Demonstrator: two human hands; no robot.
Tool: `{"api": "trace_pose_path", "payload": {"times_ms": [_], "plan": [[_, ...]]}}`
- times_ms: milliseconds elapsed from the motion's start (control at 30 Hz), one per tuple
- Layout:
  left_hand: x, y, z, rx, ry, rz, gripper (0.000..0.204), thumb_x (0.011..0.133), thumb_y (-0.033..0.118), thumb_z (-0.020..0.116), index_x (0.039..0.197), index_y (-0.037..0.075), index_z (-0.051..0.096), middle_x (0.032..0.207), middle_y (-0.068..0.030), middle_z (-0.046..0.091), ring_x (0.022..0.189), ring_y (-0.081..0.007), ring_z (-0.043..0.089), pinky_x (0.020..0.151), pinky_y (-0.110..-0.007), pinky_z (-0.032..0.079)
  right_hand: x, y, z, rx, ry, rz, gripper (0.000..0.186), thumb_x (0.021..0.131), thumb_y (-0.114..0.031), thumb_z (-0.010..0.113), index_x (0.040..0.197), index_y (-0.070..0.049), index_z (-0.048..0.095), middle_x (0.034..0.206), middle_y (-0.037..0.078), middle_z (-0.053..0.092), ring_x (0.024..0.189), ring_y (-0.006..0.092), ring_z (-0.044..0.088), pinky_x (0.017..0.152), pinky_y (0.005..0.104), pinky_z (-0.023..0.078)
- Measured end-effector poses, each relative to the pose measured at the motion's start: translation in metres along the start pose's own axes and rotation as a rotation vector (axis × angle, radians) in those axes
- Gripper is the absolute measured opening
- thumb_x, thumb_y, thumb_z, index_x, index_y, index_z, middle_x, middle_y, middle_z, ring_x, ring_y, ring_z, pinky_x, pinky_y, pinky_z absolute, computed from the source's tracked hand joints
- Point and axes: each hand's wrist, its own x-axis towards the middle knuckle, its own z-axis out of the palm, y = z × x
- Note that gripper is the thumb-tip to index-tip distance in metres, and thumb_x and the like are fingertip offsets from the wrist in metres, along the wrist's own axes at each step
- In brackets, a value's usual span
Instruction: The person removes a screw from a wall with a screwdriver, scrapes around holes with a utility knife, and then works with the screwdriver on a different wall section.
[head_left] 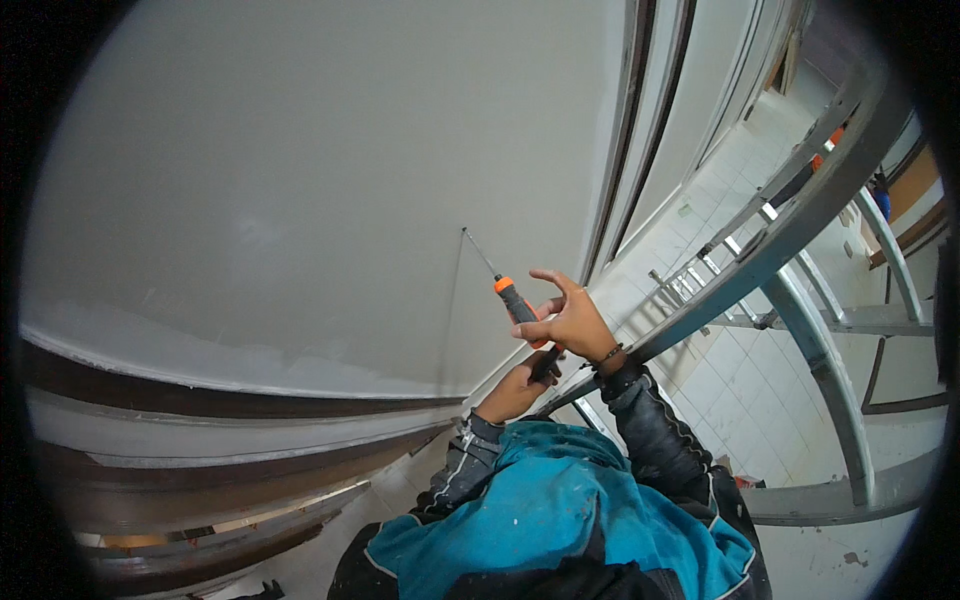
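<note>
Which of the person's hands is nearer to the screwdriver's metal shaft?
Right. The right hand is at the handle behind the shaft; the left hand is farther back, holding a dark object.

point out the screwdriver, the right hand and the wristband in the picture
Screwdriver (516, 304): head view, on the dark part of its orange-and-black handle.
Right hand (579, 327): head view, on the back of the hand.
Wristband (609, 354): head view, on its dark band at the right wrist.

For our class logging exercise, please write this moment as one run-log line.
right hand: holds orange-and-grey screwdriver, pointed at pale panel | left hand: holds dark object, kind unclear | right side: metal frame
</note>
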Motion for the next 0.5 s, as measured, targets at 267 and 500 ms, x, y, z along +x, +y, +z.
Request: {"api": "trace_pose_path", "payload": {"times_ms": [267, 500], "plan": [[-0.087, -0.022, -0.049, 0.089, 0.818, 0.154, 0.022, 0.092, 0.028, 0.06, 0.092, 0.006, 0.059, 0.077, -0.0052, 0.058, 0.075, -0.016, 0.056, 0.068, -0.033, 0.046, -0.007, -0.017, 0.016, -0.634, 0.29, -0.494, 0.051, 0.079, -0.013, 0.062, 0.129, -0.016, 0.054, 0.086, 0.011, 0.056, 0.063, 0.0281, 0.062, 0.057, 0.0397, 0.051], [-0.115, 0.148, -0.138, 1.111, 1.231, 0.824, 0.066, 0.098, 0.056, 0.025, 0.079, 0.005, 0.063, 0.081, -0.0138, 0.069, 0.097, -0.0344, 0.059, 0.097, -0.052, 0.041, 0.002, -0.034, 0.015, -1.008, 0.315, -0.497, 0.045, 0.086, -0.012, 0.064, 0.13, -0.018, 0.055, 0.083, 0.005, 0.055, 0.054, 0.0162, 0.058, 0.045, 0.0318, 0.047]]}}
